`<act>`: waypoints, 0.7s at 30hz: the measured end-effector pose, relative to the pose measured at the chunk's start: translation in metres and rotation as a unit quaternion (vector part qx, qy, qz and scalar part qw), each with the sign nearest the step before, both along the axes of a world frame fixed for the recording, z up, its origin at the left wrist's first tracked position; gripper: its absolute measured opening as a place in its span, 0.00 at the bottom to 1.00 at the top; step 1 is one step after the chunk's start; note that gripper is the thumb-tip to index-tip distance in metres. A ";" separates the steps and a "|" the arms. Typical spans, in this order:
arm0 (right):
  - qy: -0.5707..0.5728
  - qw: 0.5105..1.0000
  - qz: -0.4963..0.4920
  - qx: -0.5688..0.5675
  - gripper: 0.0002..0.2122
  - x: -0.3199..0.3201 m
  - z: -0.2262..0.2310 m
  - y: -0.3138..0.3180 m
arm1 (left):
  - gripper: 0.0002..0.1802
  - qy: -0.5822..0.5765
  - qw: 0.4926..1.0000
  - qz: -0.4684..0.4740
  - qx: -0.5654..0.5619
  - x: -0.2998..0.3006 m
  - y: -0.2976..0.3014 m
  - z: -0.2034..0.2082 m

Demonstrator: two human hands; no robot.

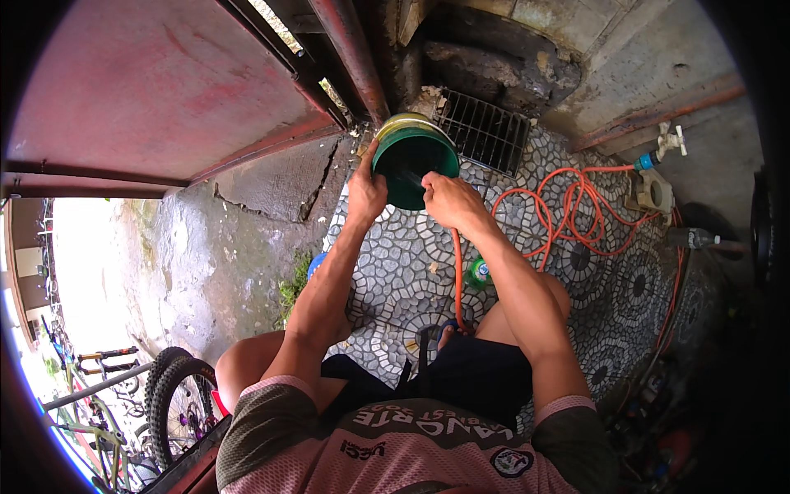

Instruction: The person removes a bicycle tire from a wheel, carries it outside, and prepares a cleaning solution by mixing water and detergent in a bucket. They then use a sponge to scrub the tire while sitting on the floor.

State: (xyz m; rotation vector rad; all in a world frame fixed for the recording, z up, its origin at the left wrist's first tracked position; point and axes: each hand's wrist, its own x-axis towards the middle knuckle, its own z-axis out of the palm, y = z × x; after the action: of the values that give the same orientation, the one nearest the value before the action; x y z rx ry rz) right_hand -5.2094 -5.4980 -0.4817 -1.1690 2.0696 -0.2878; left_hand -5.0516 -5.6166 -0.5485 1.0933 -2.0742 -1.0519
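A round bucket (436, 150), green inside and yellow outside, is tilted so that its mouth faces me, just in front of a metal drain grate. My left hand (367, 194) grips its left side, with the thumb at the rim. At the right edge of the mouth, my right hand (453, 202) is closed around the end of an orange hose (458, 267). A faint streak, apparently water, runs from that hand into the bucket. The dark bottom is hard to make out.
The drain grate (485, 130) lies beyond the bucket. Loops of hose cross the pebble-patterned tiles to a tap (671, 142) at the right. A green bottle (480, 271) stands near my right forearm. A red metal panel (164, 90) fills the upper left; bicycle tires (177, 403) are lower left.
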 end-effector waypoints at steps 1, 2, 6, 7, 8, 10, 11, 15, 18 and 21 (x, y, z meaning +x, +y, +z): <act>0.009 1.000 0.005 0.014 0.17 0.000 0.003 0.000 | 0.40 0.000 1.000 0.001 -0.011 0.000 -0.002 0.000; 0.019 0.999 0.010 0.027 0.17 -0.002 0.007 0.000 | 0.40 -0.004 1.000 0.001 -0.011 0.000 -0.002 -0.001; 0.046 0.997 0.022 0.061 0.17 -0.009 0.017 0.001 | 0.38 -0.047 0.999 0.007 0.001 0.002 -0.005 0.001; 0.043 0.999 0.000 0.030 0.16 -0.012 0.020 0.001 | 0.38 -0.065 0.998 0.010 0.008 0.003 -0.006 0.002; 0.040 0.999 -0.022 -0.001 0.16 -0.015 0.024 0.002 | 0.36 -0.059 0.996 0.015 0.071 0.003 -0.006 0.002; 0.041 0.995 -0.060 -0.069 0.15 -0.028 0.027 0.006 | 0.32 -0.043 0.979 0.019 0.198 -0.003 -0.002 0.014; 0.042 0.991 -0.074 -0.105 0.14 -0.037 0.031 0.010 | 0.29 -0.025 0.957 0.023 0.289 -0.008 -0.004 0.008; -0.001 0.928 -0.183 -0.325 0.14 -0.063 0.033 0.014 | 0.21 0.018 0.829 0.013 0.559 -0.010 -0.026 -0.019; -0.141 0.831 -0.269 -0.465 0.13 -0.075 0.049 0.010 | 0.22 0.084 0.745 0.004 0.662 0.001 -0.046 -0.070; -0.202 0.748 -0.347 -0.529 0.14 -0.090 0.079 0.022 | 0.25 0.163 0.644 -0.057 0.745 -0.037 -0.042 -0.097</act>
State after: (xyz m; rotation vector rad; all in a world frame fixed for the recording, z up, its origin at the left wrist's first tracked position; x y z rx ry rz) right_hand -5.2994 -5.4764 -0.4031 -0.6613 1.7931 -2.0831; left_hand -5.0886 -5.6584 -0.6452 1.1600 -0.5835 -2.9017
